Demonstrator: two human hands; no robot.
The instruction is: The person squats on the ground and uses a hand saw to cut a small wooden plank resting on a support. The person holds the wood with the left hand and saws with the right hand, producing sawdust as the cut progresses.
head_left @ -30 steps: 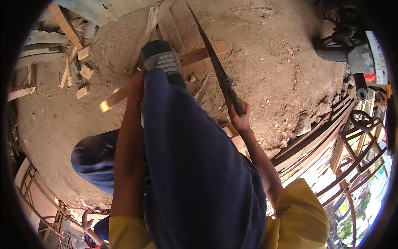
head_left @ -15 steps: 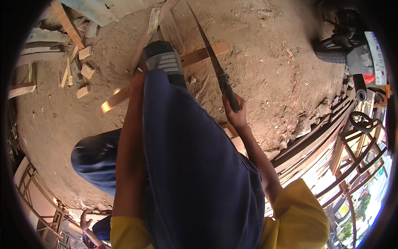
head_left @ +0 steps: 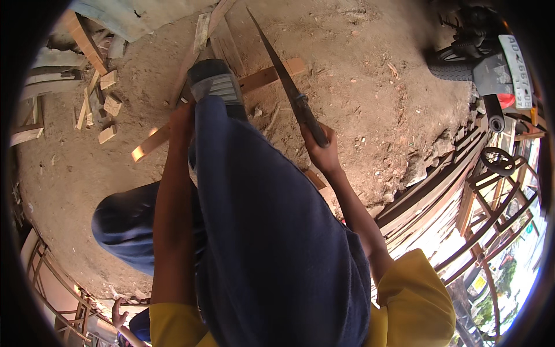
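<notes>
We record the right grip (head_left: 317, 149) clamped round the dark handle of a handsaw (head_left: 284, 78). The saw is long and narrow, its blade a dull dark metal that tapers to a point; it runs up and to the left from the right grip, slanting across the dirt ground (head_left: 358, 69). Its point lies well beyond the grip, near the top of the view. Partway along, the blade crosses over a long wooden strip (head_left: 260, 77), pale orange-brown, which lies flat on the dirt and runs from just left of the blade down to the left, past the left grip.

The left grip (head_left: 181, 118) sits at the end of a straight bare forearm, down by the wooden strip. We cannot tell whether its fingers are apart or together, as the dark blue trouser leg (head_left: 272, 243) covers its right side. Just above and right of the left grip a grey and black shoe (head_left: 215, 81) rests on the strip, toe pointing away.

Well left of the left grip, short pale wood offcuts (head_left: 107, 104) lie scattered on the dirt. Far right of the right grip, stacked timber slats (head_left: 439, 179) edge the ground, with a vehicle tyre (head_left: 454, 66) above them. Yellow sleeves (head_left: 413, 306) show at the lower edge.
</notes>
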